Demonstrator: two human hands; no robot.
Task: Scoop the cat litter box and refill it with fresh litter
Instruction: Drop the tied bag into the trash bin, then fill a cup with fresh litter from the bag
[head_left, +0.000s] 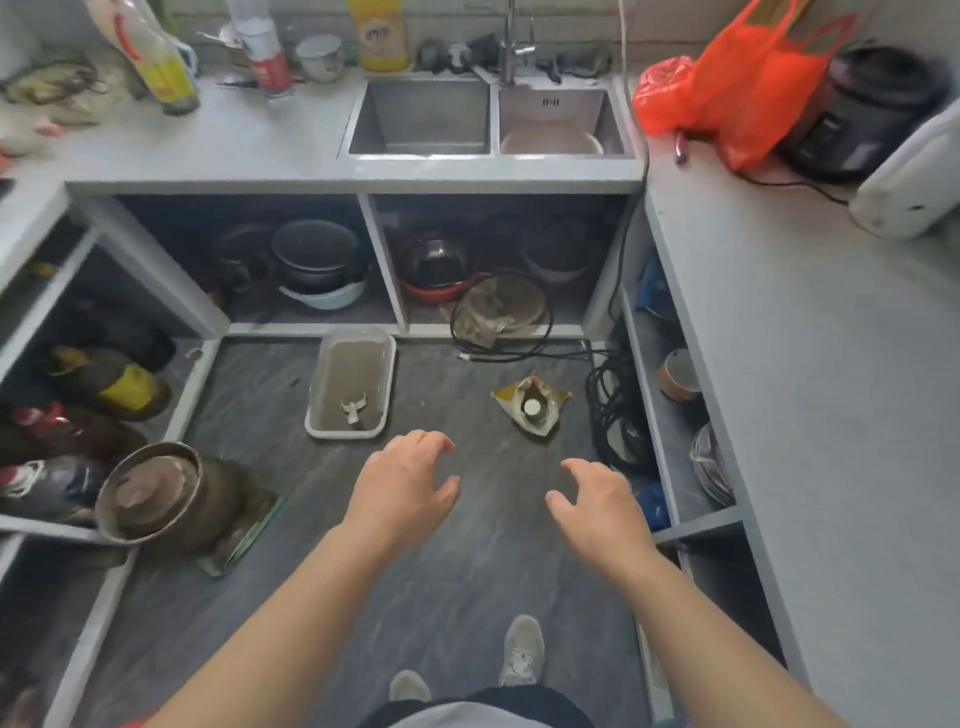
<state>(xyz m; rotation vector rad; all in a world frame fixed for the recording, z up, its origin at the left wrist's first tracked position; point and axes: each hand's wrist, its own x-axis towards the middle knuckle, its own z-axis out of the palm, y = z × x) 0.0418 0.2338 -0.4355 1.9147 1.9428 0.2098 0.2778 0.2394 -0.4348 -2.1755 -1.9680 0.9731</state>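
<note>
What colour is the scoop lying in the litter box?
Pale, whitish-beige; the scoop lies at the litter box's near end, in the head view.

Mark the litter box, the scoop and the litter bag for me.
litter box (315, 422): head view, on its near left rim.
scoop (354, 408): head view, on its pale body lying in the litter.
litter bag (545, 427): head view, on the crumpled side beside its round cap.

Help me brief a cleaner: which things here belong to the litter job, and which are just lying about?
Job: litter box, scoop in it, both empty hands.
Lying about: orange bag, black cables, pots, foil packet.
</note>
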